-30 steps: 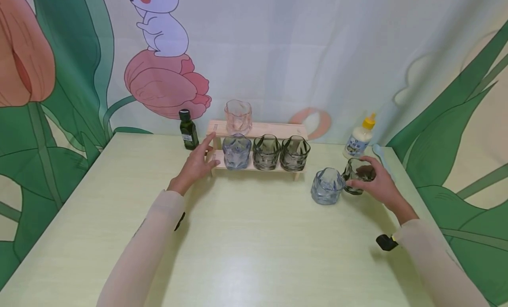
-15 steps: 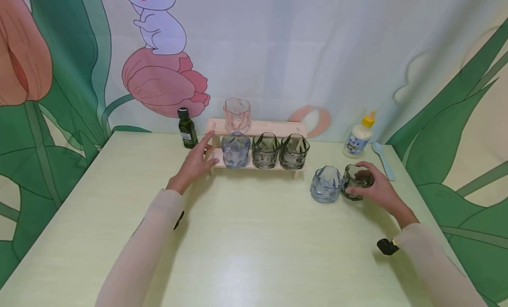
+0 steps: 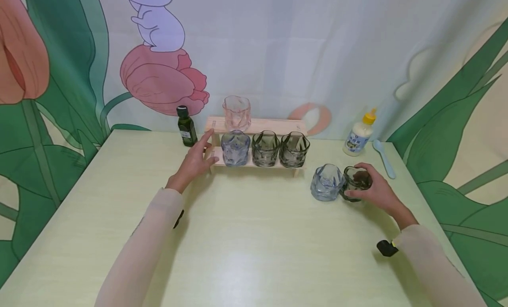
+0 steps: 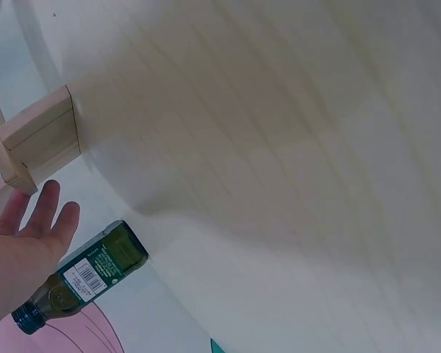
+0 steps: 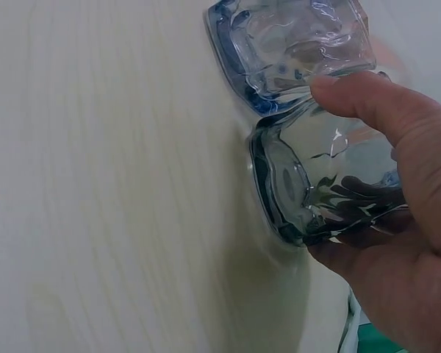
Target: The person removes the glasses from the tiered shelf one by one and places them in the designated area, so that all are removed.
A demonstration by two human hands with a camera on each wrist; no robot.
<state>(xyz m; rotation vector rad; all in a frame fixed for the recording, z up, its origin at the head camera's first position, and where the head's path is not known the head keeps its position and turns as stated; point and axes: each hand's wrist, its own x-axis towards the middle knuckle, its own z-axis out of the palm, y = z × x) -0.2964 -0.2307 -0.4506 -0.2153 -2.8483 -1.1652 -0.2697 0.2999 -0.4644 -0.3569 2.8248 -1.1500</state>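
Observation:
My right hand (image 3: 375,190) grips a smoky grey glass (image 5: 323,176) between thumb and fingers. This glass stands right beside a clear blue glass (image 3: 327,183), and the right wrist view shows the two close together on the table. At the left end of a two-tier wooden rack (image 3: 274,126), my left hand (image 3: 194,162) rests with fingers extended against the wood. The lower tier bears a blue glass (image 3: 236,149) and two smoky grey glasses, one in the middle (image 3: 265,149) and one at the right (image 3: 294,150). A pink glass (image 3: 237,114) stands on the upper tier's left side.
A dark green bottle (image 3: 186,127) stands just left of the rack, close behind my left hand. At the back right are a white bottle with a yellow nozzle (image 3: 358,135) and a light blue spoon (image 3: 384,159). A printed curtain (image 3: 258,42) hangs behind the table (image 3: 238,241).
My right hand has brought the smoky grey glass down and slightly towards me, beside the blue glass. My left hand has stayed at the rack. The head view has tilted slightly.

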